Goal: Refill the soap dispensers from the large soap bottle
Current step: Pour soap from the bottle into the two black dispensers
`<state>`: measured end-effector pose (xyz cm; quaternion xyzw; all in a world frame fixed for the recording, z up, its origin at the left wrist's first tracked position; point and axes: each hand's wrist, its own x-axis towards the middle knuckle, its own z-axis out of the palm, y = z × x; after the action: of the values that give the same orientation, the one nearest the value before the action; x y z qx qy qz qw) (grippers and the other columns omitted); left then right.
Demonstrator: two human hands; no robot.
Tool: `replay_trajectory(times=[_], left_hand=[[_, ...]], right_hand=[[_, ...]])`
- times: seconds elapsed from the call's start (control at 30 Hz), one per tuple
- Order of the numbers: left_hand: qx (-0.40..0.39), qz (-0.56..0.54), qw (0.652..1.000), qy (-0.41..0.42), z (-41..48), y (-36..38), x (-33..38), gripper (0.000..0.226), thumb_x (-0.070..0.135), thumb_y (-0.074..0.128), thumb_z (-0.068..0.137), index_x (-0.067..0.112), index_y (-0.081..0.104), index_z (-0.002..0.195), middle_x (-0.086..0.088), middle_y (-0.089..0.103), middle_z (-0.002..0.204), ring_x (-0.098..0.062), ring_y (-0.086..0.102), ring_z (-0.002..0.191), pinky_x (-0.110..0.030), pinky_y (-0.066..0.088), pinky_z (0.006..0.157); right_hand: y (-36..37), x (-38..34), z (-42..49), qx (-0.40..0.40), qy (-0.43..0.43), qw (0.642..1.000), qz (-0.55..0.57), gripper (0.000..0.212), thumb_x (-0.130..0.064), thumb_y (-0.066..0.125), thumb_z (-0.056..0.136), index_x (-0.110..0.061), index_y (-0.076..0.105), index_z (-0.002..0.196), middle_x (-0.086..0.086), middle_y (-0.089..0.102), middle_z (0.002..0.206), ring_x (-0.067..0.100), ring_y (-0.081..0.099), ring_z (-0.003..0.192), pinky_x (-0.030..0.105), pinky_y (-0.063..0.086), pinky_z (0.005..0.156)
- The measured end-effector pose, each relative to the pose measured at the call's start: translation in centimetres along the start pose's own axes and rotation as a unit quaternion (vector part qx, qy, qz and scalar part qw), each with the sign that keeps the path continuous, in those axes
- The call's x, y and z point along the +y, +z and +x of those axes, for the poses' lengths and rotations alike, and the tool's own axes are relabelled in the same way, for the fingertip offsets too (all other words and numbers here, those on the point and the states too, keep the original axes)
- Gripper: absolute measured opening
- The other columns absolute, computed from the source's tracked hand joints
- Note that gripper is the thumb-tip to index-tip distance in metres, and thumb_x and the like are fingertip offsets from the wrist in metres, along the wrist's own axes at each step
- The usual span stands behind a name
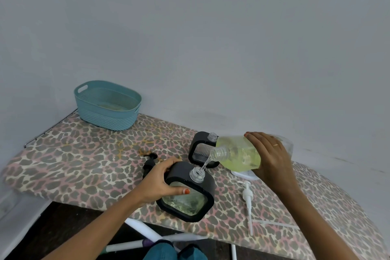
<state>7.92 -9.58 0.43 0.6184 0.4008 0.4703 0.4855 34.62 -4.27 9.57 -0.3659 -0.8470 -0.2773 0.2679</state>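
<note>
Leopard-print board (84, 154), dispenser (190, 200) near front edge

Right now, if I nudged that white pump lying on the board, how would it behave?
The white pump looks like thin plastic, so probably light and easy to slide. Its long narrow tube would likely flex if lifted by the tip. It may roll a little, though the sideways spout should stop it.

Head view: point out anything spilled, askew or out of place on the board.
No spill shows: the stream from the large soap bottle lands in the tilted near dispenser. The white pump and black pump lie loose on the cover. The yellowish marks mid-cover may be stains.
</note>
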Motion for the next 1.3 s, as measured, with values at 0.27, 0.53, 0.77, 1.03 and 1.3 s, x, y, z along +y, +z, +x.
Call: replay_trajectory(times=[0.27,0.53,0.77,1.03,1.3], left_hand=[[0.005,-0.003,1.0,-0.001,-0.05,0.04,-0.05,0.069,0.054,0.082,0.046,0.021,0.056,0.102,0.018,0.067,0.1,-0.003,0.064,0.093,-0.011,0.048,0.078],[0.012,-0.008,1.0,0.002,-0.15,0.03,-0.26,0.07,0.053,0.082,0.047,0.022,0.056,0.104,0.013,0.066,0.104,-0.006,0.064,0.097,-0.012,0.049,0.08],[0.011,-0.013,1.0,0.001,-0.15,0.14,-0.28,0.07,0.056,0.081,0.045,0.024,0.056,0.102,0.019,0.065,0.101,0.0,0.063,0.094,-0.01,0.048,0.079],[0.016,-0.018,1.0,0.006,-0.02,0.25,-0.65,0.074,0.056,0.082,0.045,0.019,0.056,0.103,0.0,0.067,0.097,-0.007,0.064,0.094,-0.015,0.05,0.08],[0.016,-0.018,1.0,0.007,-0.03,0.23,-0.65,0.072,0.056,0.082,0.045,0.02,0.057,0.102,-0.003,0.065,0.099,-0.007,0.064,0.093,-0.014,0.05,0.08]], right_hand=[[-0.19,-0.08,0.15,0.006,-0.001,1.0,0.005,0.078,0.008,0.081,0.046,-0.009,0.048,0.114,0.015,0.069,0.103,0.022,0.048,0.103,0.033,0.036,0.089],[-0.11,-0.08,0.14,0.0,-0.003,1.0,-0.002,0.082,0.007,0.085,0.043,-0.009,0.048,0.114,0.014,0.069,0.103,0.021,0.048,0.103,0.033,0.036,0.089],[-0.14,-0.14,0.23,0.007,-0.006,1.0,0.001,0.077,0.004,0.085,0.046,-0.009,0.049,0.113,0.015,0.069,0.103,0.022,0.049,0.103,0.033,0.036,0.088],[0.24,0.1,0.1,-0.003,-0.006,1.0,-0.005,0.08,0.006,0.085,0.046,-0.01,0.048,0.115,0.013,0.069,0.105,0.021,0.049,0.104,0.034,0.037,0.089],[0.06,0.03,0.11,0.001,-0.008,1.0,-0.011,0.079,0.003,0.087,0.046,-0.01,0.048,0.114,0.013,0.069,0.105,0.023,0.053,0.103,0.034,0.038,0.089]])
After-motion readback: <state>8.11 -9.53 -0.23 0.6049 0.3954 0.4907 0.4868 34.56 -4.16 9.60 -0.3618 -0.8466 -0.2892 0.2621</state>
